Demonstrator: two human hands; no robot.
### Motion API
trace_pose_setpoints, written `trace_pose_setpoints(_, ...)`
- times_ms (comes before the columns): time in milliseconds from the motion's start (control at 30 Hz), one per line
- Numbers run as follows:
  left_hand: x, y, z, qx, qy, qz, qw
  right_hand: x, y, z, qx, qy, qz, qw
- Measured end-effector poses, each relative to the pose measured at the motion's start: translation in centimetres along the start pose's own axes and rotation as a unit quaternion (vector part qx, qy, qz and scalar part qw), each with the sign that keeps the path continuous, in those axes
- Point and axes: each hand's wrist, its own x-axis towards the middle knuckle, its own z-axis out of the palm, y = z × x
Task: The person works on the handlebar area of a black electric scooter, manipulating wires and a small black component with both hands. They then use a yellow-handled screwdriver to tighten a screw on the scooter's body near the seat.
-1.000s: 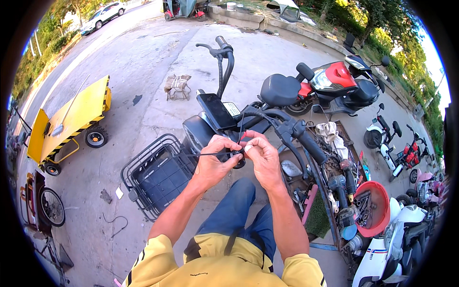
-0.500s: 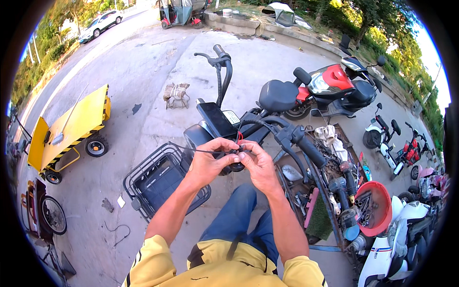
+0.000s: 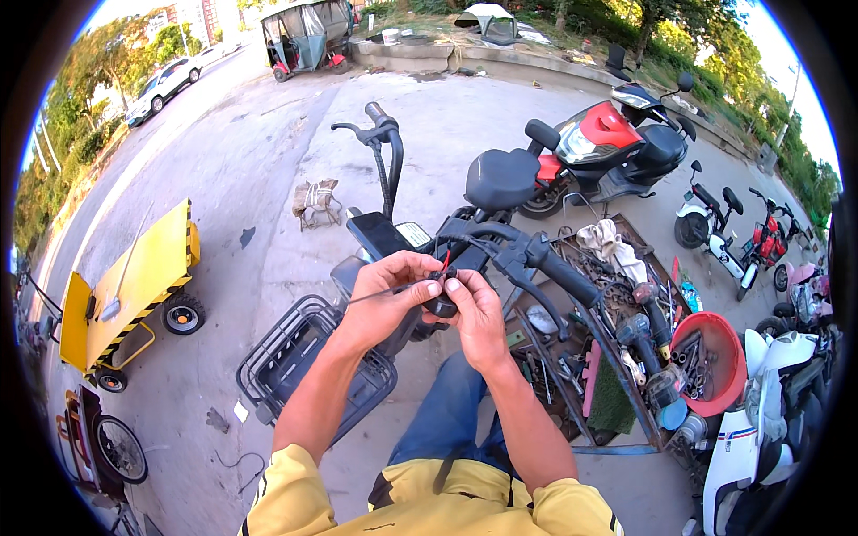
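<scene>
My left hand point(image 3: 391, 295) and my right hand point(image 3: 475, 314) meet with pinched fingers on a small black part point(image 3: 440, 305), with thumbs close together. A thin black cable runs leftward from my fingers, and a short red wire point(image 3: 446, 261) rises above them. Just beyond is the bike's black handlebar point(image 3: 572, 284), with a black rectangular device point(image 3: 380, 234) mounted left of centre. What exactly lies under my fingertips is partly hidden.
A black wire basket point(image 3: 284, 362) lies left of the bike. A yellow cart point(image 3: 143, 277) stands farther left. At right are a metal tray of tools point(image 3: 608, 402), a red basin point(image 3: 728, 366) and parked scooters point(image 3: 617, 152), one red and black.
My hands have shifted slightly, and my right fingers have curled lower around the black part. My view has also moved, so the surroundings sit differently in the picture.
</scene>
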Motion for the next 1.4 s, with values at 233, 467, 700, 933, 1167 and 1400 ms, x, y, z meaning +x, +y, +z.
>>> trace_pose_setpoints(233, 3.1, 4.1, 0.2, 0.017, -0.040, -0.012, 0.999, 1.3, -3.8, 1.4, 0.096, -0.002, 0.020, 0.995)
trace_pose_setpoints(467, 7.2, 7.0, 1.2, 0.080, -0.027, -0.028, 0.996, 1.5, -9.1, -0.7, -0.094, 0.024, 0.002, 0.995)
trace_pose_setpoints(700, 13.5, 8.2, 1.1, -0.002, -0.074, -0.105, 0.992, 5.9, -16.0, -7.3, -0.436, 0.129, -0.249, 0.855)
trace_pose_setpoints(933, 17.1, 6.5, 3.8, 0.047, -0.110, -0.167, 0.979, 10.2, -16.3, -12.0, -0.478, -0.080, -0.134, 0.864)
trace_pose_setpoints(1167, 19.8, 4.8, 6.1, 0.150, -0.146, -0.154, 0.966, 13.7, -14.6, -13.8, -0.303, -0.146, -0.053, 0.940)
trace_pose_setpoints(1400, 21.5, 2.6, 7.2, 0.195, -0.167, -0.145, 0.956, 14.7, -14.0, -16.5, -0.344, -0.127, -0.036, 0.930)
